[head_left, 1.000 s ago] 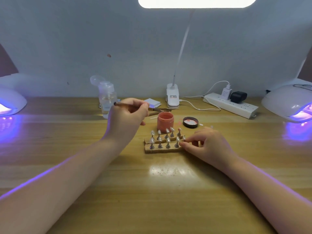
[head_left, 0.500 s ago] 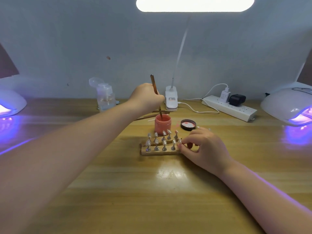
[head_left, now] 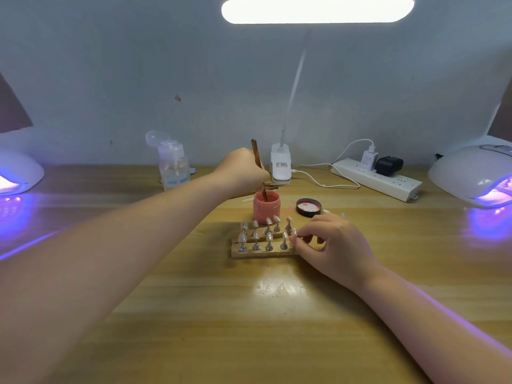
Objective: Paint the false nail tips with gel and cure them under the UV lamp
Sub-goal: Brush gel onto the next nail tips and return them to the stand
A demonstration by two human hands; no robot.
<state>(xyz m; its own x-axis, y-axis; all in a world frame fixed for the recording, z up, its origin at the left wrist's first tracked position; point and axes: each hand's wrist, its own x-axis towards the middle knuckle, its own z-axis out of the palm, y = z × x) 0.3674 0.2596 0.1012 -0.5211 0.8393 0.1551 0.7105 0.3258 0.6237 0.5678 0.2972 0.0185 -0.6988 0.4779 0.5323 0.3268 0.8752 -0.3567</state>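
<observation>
Brush dipped in the gel pot

The left hand (head_left: 243, 170) grips the brush (head_left: 259, 167), its tip inside the pink pot (head_left: 266, 210); the right hand (head_left: 332, 245) pinches the nail stand (head_left: 263, 252) on the bench (head_left: 249, 314).

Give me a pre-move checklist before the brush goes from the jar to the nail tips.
1. Thin brown brush gripped by left hand: ok.
2. Brush tip inside open coral-pink gel jar: ok.
3. Gel loaded on the bristles: cannot tell, hidden in the jar.
4. Right hand fingers steadying the wooden strip stand of clear nail tips: ok.
5. Black round lid off, beside the jar: ok.
6. White domed UV lamp on the right lit: ok.
</observation>
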